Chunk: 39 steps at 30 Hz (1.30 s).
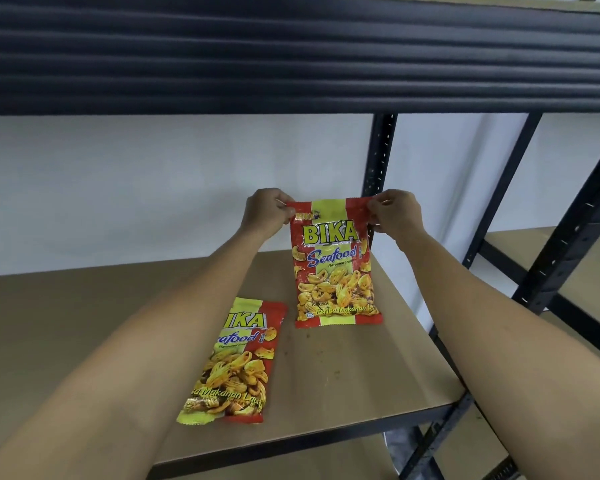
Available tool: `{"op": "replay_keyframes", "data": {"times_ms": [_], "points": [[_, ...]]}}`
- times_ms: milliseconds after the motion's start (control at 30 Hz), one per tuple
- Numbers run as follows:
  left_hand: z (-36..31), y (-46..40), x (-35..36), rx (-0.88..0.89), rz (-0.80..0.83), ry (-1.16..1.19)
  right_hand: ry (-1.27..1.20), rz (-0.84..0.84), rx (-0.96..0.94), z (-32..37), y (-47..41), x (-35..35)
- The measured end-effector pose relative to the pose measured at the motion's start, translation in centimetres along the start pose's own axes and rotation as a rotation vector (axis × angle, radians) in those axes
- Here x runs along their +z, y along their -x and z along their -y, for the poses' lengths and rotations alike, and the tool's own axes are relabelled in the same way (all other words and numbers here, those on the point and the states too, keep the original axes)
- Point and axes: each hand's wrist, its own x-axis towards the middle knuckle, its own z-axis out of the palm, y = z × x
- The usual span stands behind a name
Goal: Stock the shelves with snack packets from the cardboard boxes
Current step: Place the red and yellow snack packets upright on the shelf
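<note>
A red and yellow Bika seafood snack packet (333,268) stands upright near the back right of the brown shelf board (361,368). My left hand (269,211) pinches its top left corner and my right hand (394,211) pinches its top right corner. Its bottom edge is at the board. A second identical packet (238,365) lies flat on the board nearer to me, partly hidden under my left forearm. No cardboard box is in view.
A dark metal shelf (291,53) runs overhead. Black slotted uprights (378,157) stand at the right behind the packet. Another rack with brown boards (548,247) is at the far right. A white wall (153,188) closes the back.
</note>
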Motion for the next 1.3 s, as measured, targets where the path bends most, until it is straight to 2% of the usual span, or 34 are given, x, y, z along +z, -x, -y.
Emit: {"op": "replay_keyframes", "data": {"times_ms": [267,367,500,700,833,900,1133,1300], "points": [[0.9,-0.2,2.3,0.010,-0.119,-0.023,-0.082,-0.068,-0.035,0.1,-4.6,2.6],[2.3,0.6,4.4,0.091,-0.037,-0.067,-0.074,-0.098,-0.049,-0.1,-6.0,3.7],[4.3,1.1,6.6,0.078,0.096,-0.197,-0.111,-0.118,-0.034,-0.9,-7.5,5.2],[5.4,0.5,8.2,0.070,0.081,-0.204,-0.127,-0.137,-0.021,-2.6,-4.8,6.8],[5.6,0.1,8.8,0.103,0.059,-0.244,-0.131,-0.003,0.057,-4.5,-1.7,8.0],[5.6,0.1,9.0,0.115,0.045,-0.248,-0.119,0.055,0.038,-5.4,-1.2,8.7],[5.0,-0.2,9.4,0.113,0.037,-0.271,-0.049,0.035,-0.072,-5.9,-2.2,8.4],[5.0,-0.2,8.8,0.111,0.058,-0.360,-0.036,0.058,-0.040,-6.6,-2.2,7.9]]}}
